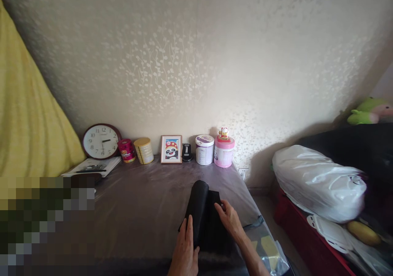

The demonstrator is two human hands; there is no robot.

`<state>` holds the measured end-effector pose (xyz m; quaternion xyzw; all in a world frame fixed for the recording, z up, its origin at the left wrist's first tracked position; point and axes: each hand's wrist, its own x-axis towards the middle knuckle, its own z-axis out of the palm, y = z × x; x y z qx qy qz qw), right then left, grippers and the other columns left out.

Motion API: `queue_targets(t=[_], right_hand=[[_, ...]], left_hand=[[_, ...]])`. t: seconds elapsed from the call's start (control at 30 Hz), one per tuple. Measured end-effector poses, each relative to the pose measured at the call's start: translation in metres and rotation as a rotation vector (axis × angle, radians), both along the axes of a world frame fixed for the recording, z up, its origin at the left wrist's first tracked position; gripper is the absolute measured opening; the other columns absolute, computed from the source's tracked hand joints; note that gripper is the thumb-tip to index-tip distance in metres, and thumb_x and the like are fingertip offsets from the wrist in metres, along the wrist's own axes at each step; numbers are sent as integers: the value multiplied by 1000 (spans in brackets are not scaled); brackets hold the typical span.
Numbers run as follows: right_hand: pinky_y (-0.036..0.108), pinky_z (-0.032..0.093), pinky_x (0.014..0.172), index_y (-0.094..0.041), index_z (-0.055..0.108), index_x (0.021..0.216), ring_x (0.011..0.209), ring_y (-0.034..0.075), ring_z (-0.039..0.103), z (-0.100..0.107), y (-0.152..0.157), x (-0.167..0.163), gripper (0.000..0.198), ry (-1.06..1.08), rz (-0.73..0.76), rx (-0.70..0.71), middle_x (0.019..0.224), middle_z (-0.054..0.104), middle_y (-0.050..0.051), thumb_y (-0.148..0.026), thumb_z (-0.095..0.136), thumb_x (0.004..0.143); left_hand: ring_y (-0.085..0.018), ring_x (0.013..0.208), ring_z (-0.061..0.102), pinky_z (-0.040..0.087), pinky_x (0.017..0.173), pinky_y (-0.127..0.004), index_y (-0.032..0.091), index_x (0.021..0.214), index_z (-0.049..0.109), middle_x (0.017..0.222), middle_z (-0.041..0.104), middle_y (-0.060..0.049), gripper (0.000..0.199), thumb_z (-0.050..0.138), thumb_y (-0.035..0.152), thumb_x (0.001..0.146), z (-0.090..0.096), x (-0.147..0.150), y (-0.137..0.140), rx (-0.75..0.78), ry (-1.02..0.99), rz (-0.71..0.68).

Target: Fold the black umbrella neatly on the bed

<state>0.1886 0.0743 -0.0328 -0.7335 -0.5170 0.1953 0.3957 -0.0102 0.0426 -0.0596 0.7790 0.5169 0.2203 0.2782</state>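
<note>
A black roll (199, 204) is lying on the gray-covered table (138, 210). The left hand (186, 243) is laying half-open fingers along its left side; gripping cannot be confirmed. The right hand (229, 218) is pinching the roll's loose flap (214, 216).

Wall (190, 47): pale, leafy-patterned, softly lit
Curtain (24, 104): yellow, hanging over on the left
Surface (144, 210): dark-covered, against the wall

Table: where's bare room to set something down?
Widest patch on the table: left of the black roll, in front of the yellow tin and picture frame. Smaller one: between the right hand and pink tub. Crowded: back edge, clock to tub; front right, with both hands, roll, clear bag. Lower left blurred, can't tell.
</note>
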Motion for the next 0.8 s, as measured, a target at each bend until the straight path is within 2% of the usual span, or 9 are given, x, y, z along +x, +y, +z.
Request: queue_targets(t=[0.1, 0.3, 0.4, 0.53, 0.67, 0.8], right_hand=[[34, 47, 78, -15, 59, 104, 93, 27, 64, 3, 2, -9, 35, -20, -6, -6, 95, 69, 12, -38, 47, 79], [31, 48, 80, -13, 57, 109, 97, 25, 63, 20, 14, -28, 36, 57, 70, 40, 99, 68, 13, -33, 47, 80], [30, 48, 78, -11, 56, 112, 94, 24, 64, 25, 22, -43, 38, 85, 107, 54, 95, 68, 12, -32, 47, 81], [29, 48, 75, -11, 57, 110, 91, 23, 64, 25, 33, -60, 35, 59, 137, 74, 93, 69, 11, -28, 50, 81], [27, 48, 70, -16, 59, 107, 90, 23, 65, 28, 40, -70, 30, -14, 150, 45, 86, 70, 8, -24, 53, 79], [25, 45, 62, -15, 60, 104, 74, 20, 66, 33, 43, -73, 28, -62, 194, -4, 74, 69, 5, -23, 56, 77]], left_hand=[[-22, 137, 19, 27, 108, -37, 13, 142, 1, 149, 16, -17, 72, 35, 6, 78, 0, 0, -1, 0, 5, -4], [-23, 137, 19, 25, 109, -36, 10, 142, 4, 148, 18, -18, 72, 35, 5, 77, -4, -1, 2, 22, -19, -5], [-20, 137, 19, 23, 110, -34, 10, 142, 8, 148, 20, -16, 74, 38, 5, 75, -7, -3, 5, 32, -54, 1], [-23, 136, 22, 23, 110, -36, 3, 140, 11, 147, 20, -20, 72, 38, 7, 74, -6, -5, 6, 41, -62, -24], [-20, 136, 23, 24, 110, -36, 5, 140, 14, 147, 24, -16, 71, 37, 9, 73, -4, -7, 6, 36, -105, 4], [-20, 136, 24, 24, 110, -35, 3, 140, 15, 146, 26, -17, 71, 38, 11, 73, -3, -9, 6, 48, -99, -8]])
